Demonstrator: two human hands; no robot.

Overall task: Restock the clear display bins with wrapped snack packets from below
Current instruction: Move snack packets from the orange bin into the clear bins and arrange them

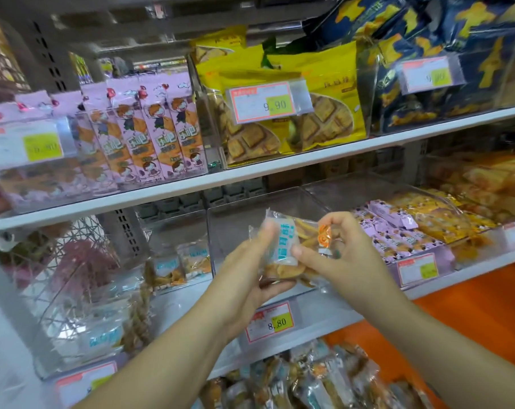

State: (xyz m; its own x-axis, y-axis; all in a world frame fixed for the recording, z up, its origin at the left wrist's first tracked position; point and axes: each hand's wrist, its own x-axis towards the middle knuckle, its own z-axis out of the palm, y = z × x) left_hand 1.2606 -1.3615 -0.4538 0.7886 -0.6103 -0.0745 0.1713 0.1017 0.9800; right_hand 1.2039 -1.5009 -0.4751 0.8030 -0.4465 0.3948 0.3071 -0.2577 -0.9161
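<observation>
While wrapped snack packets (pixel 309 379) lie heaped lowest and nearest, the left hand (pixel 250 273) curls under a blue-labelled packet (pixel 281 246) and the right hand (pixel 350 258) pinches an orange-labelled packet (pixel 324 238) beside it, before the clear display bin (pixel 229 228).

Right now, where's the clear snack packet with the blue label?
Head view, centre: clear snack packet held by left hand and right hand, at the clear plastic bin above the 8.80 tag.

A see-through snack packet (pixel 279 250) with a blue label is held before the middle clear bin (pixel 232 228). More packets (pixel 309 382) lie piled below.
</observation>
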